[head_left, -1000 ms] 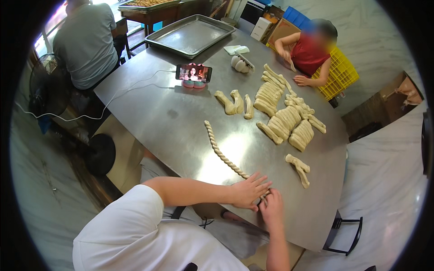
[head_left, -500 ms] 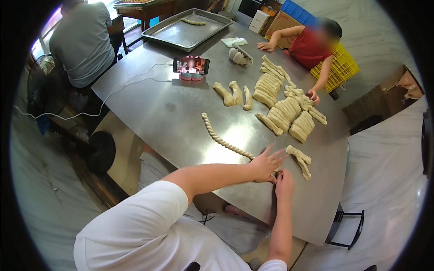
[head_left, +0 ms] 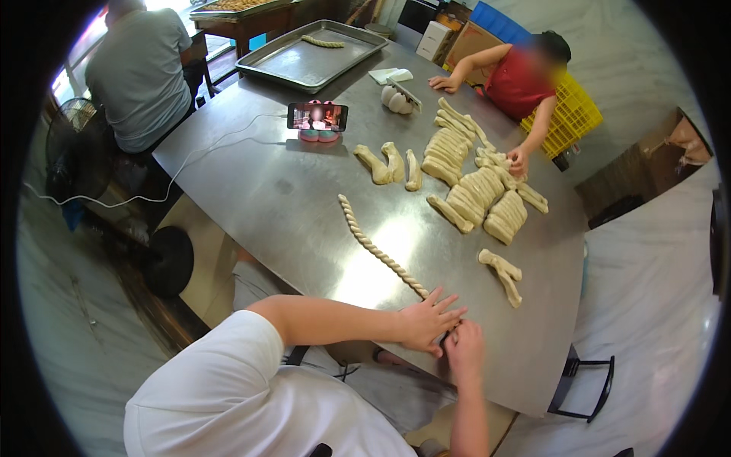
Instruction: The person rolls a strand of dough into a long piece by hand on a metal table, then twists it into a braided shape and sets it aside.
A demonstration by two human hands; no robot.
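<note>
A long twisted dough rope [head_left: 378, 255] lies on the steel table and runs at its near end under my left hand [head_left: 428, 320]. That hand rests flat on it, fingers spread. Just to its right, my right hand [head_left: 464, 350] has its fingers curled together at the table's near edge; whatever is in them is hidden. A loose knot of dough strips [head_left: 502, 276] lies beyond my right hand. Farther off are rows of twisted dough pieces [head_left: 476, 194], and a few short folded strips [head_left: 381, 164] lie left of them.
Across the table [head_left: 251, 183], a person in red [head_left: 518, 84] touches the dough pile. A phone [head_left: 317, 117] on a stand trails a white cable. At the back is a metal tray [head_left: 289, 65] with one twist. Another person [head_left: 141, 76] sits at far left; a fan [head_left: 72, 145] stands nearby.
Both my hands have moved slightly left and nearer to me, and the dough rope's near end has shifted with them. The other person's hand has moved left over the dough pile.
</note>
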